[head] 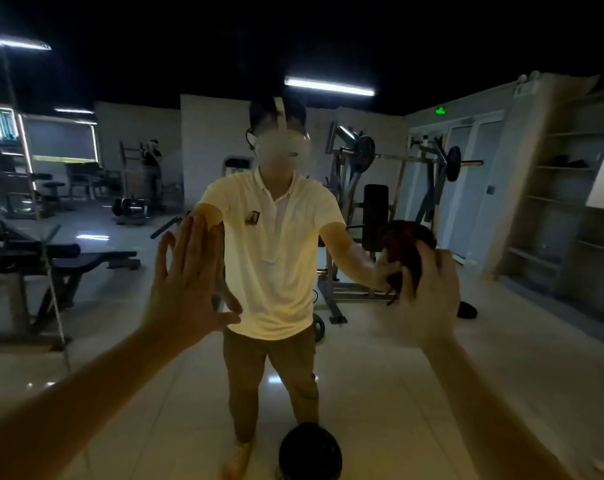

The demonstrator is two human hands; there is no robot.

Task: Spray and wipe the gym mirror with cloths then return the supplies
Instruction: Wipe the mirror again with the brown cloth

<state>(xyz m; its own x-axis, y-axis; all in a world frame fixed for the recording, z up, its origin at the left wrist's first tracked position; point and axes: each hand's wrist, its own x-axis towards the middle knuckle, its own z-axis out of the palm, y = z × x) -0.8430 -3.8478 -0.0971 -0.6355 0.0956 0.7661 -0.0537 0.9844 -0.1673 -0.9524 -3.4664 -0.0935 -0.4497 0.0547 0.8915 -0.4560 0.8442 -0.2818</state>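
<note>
The left hand (pixel 186 282) lies flat against the large wall-mounted glass gym mirror (pixel 120 323), fingers straight and slightly spread, thumb out to the side, holding nothing. The right hand (pixel 432 299), somewhat blurred, has its fingers curled over one dark red bunched cloth (pixel 406 247) and holds it against the glass. The cloth sits above and just inside the right hand, touching the mirror, well apart from the left hand. It is the only cloth in view.

Between the two hands the glass shows the person's reflection in a pale short-sleeved polo shirt (pixel 273 251) and tan trousers (pixel 248 375).

Beyond the right hand stands a grey open shelf unit (pixel 557 202) with several shelves. One upper shelf holds a dark low shape (pixel 570 163) too dim to name, and nothing can be made out on the other shelves.

Above the right hand, in the reflection, a metal barbell rack (pixel 342 188) carries one bar with two dark round weight plates (pixel 453 163).

Past the left hand are a black padded bench (pixel 86 259) and one more person (pixel 152 168) far back.

Below both hands, between the two forearms, sits one dark rounded object (pixel 309 452); what it is cannot be told
</note>
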